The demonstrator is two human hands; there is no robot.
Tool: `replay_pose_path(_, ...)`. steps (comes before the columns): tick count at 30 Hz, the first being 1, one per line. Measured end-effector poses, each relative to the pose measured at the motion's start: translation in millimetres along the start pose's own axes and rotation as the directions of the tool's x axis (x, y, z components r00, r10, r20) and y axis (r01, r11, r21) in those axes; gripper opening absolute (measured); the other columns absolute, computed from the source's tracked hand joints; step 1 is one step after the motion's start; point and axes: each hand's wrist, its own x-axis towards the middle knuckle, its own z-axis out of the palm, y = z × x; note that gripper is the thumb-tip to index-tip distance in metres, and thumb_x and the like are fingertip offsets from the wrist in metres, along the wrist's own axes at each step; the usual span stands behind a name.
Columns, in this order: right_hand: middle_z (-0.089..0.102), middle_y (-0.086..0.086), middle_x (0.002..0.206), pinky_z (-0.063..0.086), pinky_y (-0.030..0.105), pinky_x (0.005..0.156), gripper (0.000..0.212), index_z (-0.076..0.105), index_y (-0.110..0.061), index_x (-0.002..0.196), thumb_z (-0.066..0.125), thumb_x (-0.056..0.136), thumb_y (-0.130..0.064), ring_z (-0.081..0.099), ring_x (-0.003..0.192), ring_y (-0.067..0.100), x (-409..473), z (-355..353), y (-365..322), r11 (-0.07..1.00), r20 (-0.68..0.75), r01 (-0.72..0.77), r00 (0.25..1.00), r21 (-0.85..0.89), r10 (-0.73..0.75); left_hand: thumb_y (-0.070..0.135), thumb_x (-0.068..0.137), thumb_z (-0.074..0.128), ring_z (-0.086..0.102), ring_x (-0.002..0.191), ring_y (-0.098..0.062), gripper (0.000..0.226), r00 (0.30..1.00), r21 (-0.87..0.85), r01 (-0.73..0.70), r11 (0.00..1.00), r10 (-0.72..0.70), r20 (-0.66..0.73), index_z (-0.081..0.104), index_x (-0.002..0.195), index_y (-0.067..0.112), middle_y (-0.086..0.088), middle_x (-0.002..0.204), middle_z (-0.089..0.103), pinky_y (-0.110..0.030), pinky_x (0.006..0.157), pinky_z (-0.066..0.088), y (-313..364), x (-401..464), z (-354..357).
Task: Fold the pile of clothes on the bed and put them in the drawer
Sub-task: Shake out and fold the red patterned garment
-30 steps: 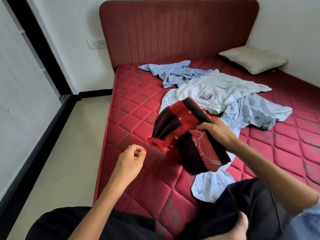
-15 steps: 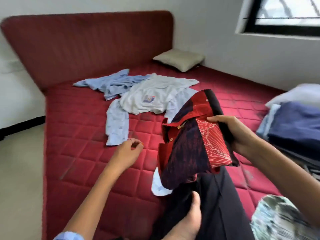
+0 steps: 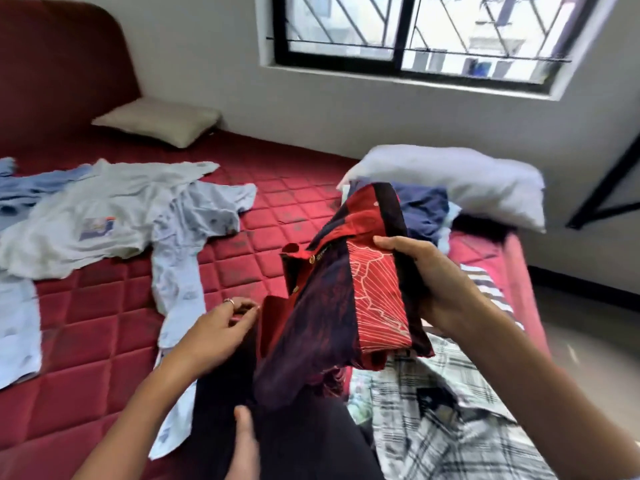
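Note:
My right hand grips a folded red and dark patterned shirt by its right edge and holds it up over my lap. Just left of the shirt's lower corner hovers my left hand, fingers loosely curled, holding nothing. On the red mattress to the left lie unfolded clothes: a white shirt with a badge, a light blue shirt and another blue garment at the far left. No drawer is in view.
A navy garment sits under a white pillow at the right. A plaid cloth and a striped cloth lie by my right arm. A beige pillow rests by the headboard. My foot shows at the bottom.
The view has swung right, bringing the window and the right-hand pile into sight. My right hand carried the red shirt rightward; my left hand came closer to its lower edge.

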Motion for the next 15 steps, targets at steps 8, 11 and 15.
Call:
replay_pose_path(8, 0.065, -0.001, 0.067, 0.050, 0.025, 0.062, 0.016, 0.068, -0.017, 0.071, 0.061, 0.084, -0.024, 0.059, 0.057, 0.015, -5.6, -48.8, -14.3, 0.955, -0.307, 0.227, 0.938, 0.190, -0.162, 0.027, 0.094, 0.056, 0.059, 0.087, 0.002, 0.016, 0.999, 0.078, -0.024, 0.997, 0.021, 0.046, 0.055, 0.086, 0.040, 0.020, 0.092, 0.062, -0.020, 0.081, 0.039, 1.6, 9.5, 15.6)
replay_pose_path(11, 0.070, -0.002, 0.072, 0.053, 0.022, 0.063, 0.028, 0.074, -0.015, 0.073, 0.054, 0.092, -0.022, 0.064, 0.062, 0.012, -4.3, -61.0, -28.6, 0.795, -0.433, 0.511, 0.828, 0.326, -0.355, 0.026, 0.093, 0.057, 0.061, 0.089, -0.004, 0.015, 0.999, 0.083, -0.031, 0.996, 0.027, 0.047, 0.057, 0.087, 0.040, 0.015, 0.094, 0.066, -0.023, 0.082, 0.041, 6.8, 13.1, 16.2)
replay_pose_path(15, 0.070, 0.002, 0.101, 0.054, 0.025, 0.077, 0.032, 0.064, -0.010, 0.119, 0.054, 0.094, -0.026, 0.066, 0.084, 0.015, 2.9, -85.6, -38.6, 0.516, -0.590, 0.747, 0.656, 0.419, -0.472, 0.024, 0.094, 0.057, 0.060, 0.087, -0.001, 0.014, 0.995, 0.095, -0.086, 0.992, 0.082, 0.050, 0.058, 0.088, 0.037, 0.016, 0.093, 0.065, -0.016, 0.075, 0.041, 33.2, 24.7, 20.5)
